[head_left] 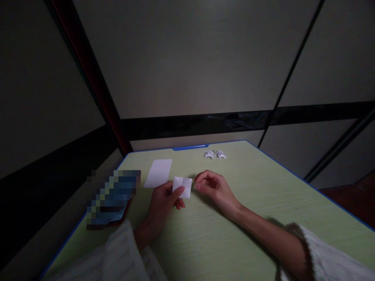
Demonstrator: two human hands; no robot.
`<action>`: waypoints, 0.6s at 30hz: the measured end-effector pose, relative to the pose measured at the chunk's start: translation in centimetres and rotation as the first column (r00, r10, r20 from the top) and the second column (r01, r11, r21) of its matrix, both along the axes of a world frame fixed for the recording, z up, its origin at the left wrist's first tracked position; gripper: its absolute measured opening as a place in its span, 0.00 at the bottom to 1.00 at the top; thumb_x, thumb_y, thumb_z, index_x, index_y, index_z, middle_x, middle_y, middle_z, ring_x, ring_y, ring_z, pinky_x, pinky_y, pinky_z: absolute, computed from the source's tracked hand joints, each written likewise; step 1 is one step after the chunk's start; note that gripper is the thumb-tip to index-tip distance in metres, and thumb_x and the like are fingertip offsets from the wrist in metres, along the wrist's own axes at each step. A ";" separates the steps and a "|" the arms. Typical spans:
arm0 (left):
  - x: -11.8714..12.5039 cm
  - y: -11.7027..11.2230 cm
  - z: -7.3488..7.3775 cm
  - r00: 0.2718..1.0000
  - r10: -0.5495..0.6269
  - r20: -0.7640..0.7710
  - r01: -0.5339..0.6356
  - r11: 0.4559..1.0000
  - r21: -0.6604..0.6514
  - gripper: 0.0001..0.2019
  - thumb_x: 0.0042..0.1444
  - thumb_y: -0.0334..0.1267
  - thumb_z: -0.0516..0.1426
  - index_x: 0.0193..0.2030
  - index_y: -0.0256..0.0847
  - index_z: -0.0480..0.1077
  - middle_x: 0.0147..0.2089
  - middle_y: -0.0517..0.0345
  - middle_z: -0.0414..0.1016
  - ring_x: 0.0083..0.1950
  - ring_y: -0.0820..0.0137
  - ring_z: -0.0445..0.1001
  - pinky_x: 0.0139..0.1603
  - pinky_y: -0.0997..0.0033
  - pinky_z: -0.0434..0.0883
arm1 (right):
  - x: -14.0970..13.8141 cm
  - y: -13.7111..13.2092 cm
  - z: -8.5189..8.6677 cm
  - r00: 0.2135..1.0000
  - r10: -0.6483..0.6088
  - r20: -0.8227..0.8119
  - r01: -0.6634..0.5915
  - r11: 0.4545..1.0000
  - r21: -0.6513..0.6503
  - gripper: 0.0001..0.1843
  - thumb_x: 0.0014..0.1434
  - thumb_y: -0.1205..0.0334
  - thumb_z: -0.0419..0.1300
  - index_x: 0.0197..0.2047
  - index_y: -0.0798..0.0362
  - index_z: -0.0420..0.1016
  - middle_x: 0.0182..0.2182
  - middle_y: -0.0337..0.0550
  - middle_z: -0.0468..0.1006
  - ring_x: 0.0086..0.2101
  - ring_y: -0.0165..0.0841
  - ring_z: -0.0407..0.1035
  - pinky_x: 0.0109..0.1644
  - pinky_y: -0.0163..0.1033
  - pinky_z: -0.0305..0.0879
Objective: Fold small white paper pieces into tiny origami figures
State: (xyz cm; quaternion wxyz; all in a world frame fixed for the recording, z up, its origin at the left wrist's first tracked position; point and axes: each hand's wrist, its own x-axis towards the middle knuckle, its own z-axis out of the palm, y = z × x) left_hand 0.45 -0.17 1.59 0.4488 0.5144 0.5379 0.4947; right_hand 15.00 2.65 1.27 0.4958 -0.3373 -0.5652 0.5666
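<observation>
My left hand [164,201] is closed on a small folded square of white paper [186,191], with the thumb on top and fingers underneath. Crease lines cross the square, and a slit or flap edge runs near its right side. Just right of the paper, my right hand [215,189] hovers with loosely curled fingers. A narrow gap shows between its thumb and fingers, and nothing is visible in them. Beyond the left hand, a white sheet of paper [158,172] lies flat on the table.
Two small folded paper figures [215,154] sit near the far edge of the pale green table [249,242]. At the left lies a pixelated, dark-rimmed device [117,201]. The table has a blue rim, and cabinet panels [187,58] rise close behind it.
</observation>
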 end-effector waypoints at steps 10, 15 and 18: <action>0.1 0.0 -0.3 0.991 -0.131 0.017 0.132 0.990 -0.056 0.09 0.41 0.38 0.55 0.20 0.33 0.64 0.10 0.66 0.62 0.12 0.80 0.58 0.14 0.80 0.56 | -0.4 -0.3 -0.2 0.998 0.044 0.048 -0.047 0.997 0.059 0.11 0.37 0.65 0.62 0.27 0.57 0.65 0.26 0.38 0.66 0.25 0.23 0.60 0.25 0.29 0.57; 0.0 0.1 -0.4 0.990 -0.137 0.040 0.139 0.989 -0.042 0.09 0.41 0.39 0.55 0.22 0.33 0.65 0.10 0.65 0.63 0.12 0.79 0.59 0.14 0.80 0.56 | -0.4 -0.4 -0.2 0.998 0.056 -0.025 -0.055 0.997 0.047 0.12 0.35 0.64 0.63 0.24 0.57 0.64 0.29 0.40 0.67 0.24 0.22 0.61 0.25 0.28 0.58; 0.1 0.1 -0.5 0.988 -0.147 0.051 0.150 0.988 -0.042 0.09 0.41 0.39 0.55 0.21 0.34 0.65 0.10 0.65 0.63 0.12 0.79 0.59 0.14 0.80 0.56 | -0.5 -0.5 -0.3 0.994 0.099 -0.034 -0.098 0.995 0.030 0.11 0.35 0.64 0.63 0.24 0.57 0.65 0.27 0.39 0.68 0.23 0.23 0.61 0.26 0.29 0.58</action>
